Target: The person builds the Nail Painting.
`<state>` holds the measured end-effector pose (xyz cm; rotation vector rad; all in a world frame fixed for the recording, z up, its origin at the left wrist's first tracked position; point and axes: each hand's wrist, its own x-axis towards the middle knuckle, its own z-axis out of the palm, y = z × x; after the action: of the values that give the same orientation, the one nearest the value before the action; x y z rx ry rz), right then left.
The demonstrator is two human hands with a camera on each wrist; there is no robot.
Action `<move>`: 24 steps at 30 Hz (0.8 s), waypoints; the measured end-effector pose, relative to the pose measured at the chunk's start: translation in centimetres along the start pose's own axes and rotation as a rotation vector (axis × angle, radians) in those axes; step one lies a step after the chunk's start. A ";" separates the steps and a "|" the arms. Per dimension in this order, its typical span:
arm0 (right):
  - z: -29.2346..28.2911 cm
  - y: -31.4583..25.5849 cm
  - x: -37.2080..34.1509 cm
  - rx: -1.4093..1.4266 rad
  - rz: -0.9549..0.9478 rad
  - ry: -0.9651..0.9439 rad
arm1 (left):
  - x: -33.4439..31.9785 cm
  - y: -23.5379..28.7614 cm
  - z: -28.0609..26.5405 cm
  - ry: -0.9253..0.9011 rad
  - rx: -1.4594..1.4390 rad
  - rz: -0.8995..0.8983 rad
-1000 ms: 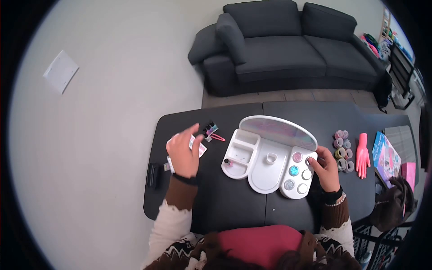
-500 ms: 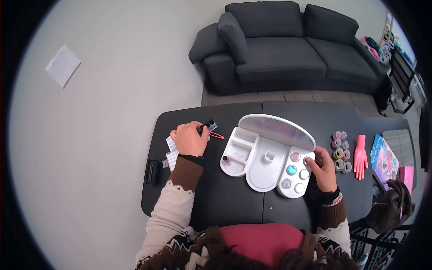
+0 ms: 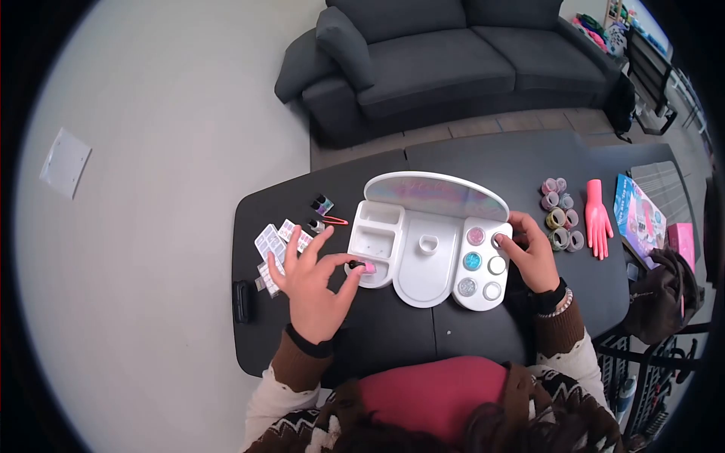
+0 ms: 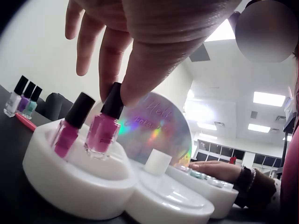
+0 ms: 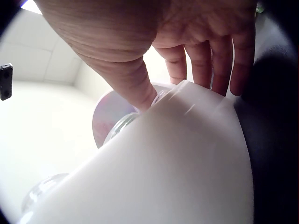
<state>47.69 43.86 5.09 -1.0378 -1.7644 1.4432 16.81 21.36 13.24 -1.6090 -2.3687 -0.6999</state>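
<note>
Left wrist view: the left hand pinches a small glossy pink nail-polish bottle by its tall black cap, thumb against index finger, the other fingers spread. The bottle hangs slightly tilted over a rounded compartment of a smooth white tray, likely plastic; whether its base touches the floor of the compartment I cannot tell. A second pink bottle with a black cap leans in the same compartment, just beside it. The held bottle looks like glass: light, rigid, slick on its faces and liable to chip or crack if dropped. The matte-looking cap seems the surest place for the grip, squeezed straight without twisting.

Head view: the pinch sits at the tray's front left compartment, on a black counter. The right hand holds the tray's far right edge, near its round glitter pots.

Right wrist view: the thumb bends over the tray's edge while the fingers reach down the outer side, clasping it. The tray looks stiff but fairly light, so it probably slides easily; its thick side wall gives good purchase.
</note>
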 end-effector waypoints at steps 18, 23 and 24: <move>-0.2 0.4 0.2 0.005 -0.014 -0.018 | -0.5 -1.9 2.5 -0.073 0.080 0.050; -0.1 0.1 0.1 0.012 -0.013 -0.019 | -0.4 -2.8 2.9 -0.079 0.125 0.060; -0.1 0.0 0.1 0.003 -0.012 -0.017 | -0.3 -2.9 2.9 -0.079 0.120 0.065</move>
<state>47.76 44.00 5.10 -1.0148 -1.7771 1.4503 14.59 21.66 9.76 -1.6826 -2.3509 -0.4804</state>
